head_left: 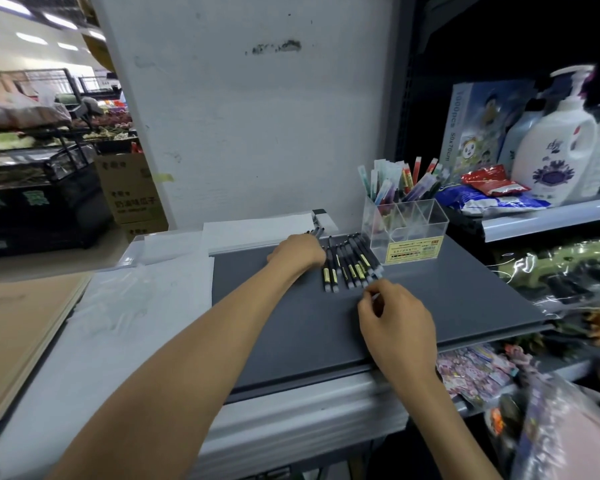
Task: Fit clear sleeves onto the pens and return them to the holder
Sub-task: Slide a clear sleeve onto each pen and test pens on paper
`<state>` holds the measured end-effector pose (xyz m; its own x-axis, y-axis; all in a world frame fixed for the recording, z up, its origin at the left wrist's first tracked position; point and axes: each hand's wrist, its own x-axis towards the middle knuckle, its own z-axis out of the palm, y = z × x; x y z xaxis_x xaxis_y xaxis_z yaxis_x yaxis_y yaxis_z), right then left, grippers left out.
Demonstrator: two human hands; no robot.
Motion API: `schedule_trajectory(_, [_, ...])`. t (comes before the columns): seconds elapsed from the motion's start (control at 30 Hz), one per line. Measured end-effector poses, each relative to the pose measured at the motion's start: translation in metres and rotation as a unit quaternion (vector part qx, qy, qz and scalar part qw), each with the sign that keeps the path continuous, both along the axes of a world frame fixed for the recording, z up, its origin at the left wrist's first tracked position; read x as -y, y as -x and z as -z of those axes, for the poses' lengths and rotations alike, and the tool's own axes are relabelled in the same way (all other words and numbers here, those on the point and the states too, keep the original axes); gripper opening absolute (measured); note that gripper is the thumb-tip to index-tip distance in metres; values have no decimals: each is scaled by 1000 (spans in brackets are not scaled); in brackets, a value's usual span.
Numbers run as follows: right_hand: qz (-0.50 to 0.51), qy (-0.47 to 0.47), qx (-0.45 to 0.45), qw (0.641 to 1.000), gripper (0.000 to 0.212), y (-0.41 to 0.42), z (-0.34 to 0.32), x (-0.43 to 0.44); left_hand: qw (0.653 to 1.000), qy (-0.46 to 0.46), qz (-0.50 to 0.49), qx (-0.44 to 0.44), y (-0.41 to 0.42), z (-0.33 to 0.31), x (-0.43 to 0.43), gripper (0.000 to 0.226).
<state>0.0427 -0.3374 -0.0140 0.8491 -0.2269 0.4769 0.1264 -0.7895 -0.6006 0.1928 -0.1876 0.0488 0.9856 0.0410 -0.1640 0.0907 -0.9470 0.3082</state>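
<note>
Several black pens (349, 263) with yellow labels lie side by side on a dark grey shelf board (291, 323), just left of a clear acrylic holder (407, 230) that has sleeved coloured pens standing in its back compartments. My left hand (297, 252) reaches to the far ends of the row; its fingers are hidden behind the hand, with pen tips showing past them. My right hand (392, 313) pinches the near, clear-capped end of a pen at the right of the row between thumb and fingertips.
White sheets and clear plastic (136, 306) cover the surface to the left, next to a brown cardboard sheet (18, 334). To the right, shelves carry a white pump bottle (558, 150), a puzzle box (482, 126) and snack packets (492, 195). A white pillar (257, 116) stands behind.
</note>
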Motion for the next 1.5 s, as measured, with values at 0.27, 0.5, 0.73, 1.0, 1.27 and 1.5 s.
schedule_trajectory(0.27, [-2,43,13,999,7,3,-2,-4,899,406,-69,150,39,8,-44,7])
schedule_trajectory(0.5, [-52,-66,48,995,15,7,-12,-45,846,466,37,257,73,28,-50,12])
schedule_trajectory(0.73, [-121,-206,3,971,23,-14,-27,-81,873,426,51,231,72,39,-56,13])
schedule_trajectory(1.0, [-133,-308,-20,942,31,-19,-11,-84,885,398,71,232,70,44,-57,7])
schedule_trajectory(1.27, [-138,-322,-13,936,31,-23,-4,-80,789,575,-3,216,64,43,-61,20])
schedule_trajectory(1.5, [-148,-328,-12,933,32,-20,-7,-80,759,624,-87,163,69,22,-67,28])
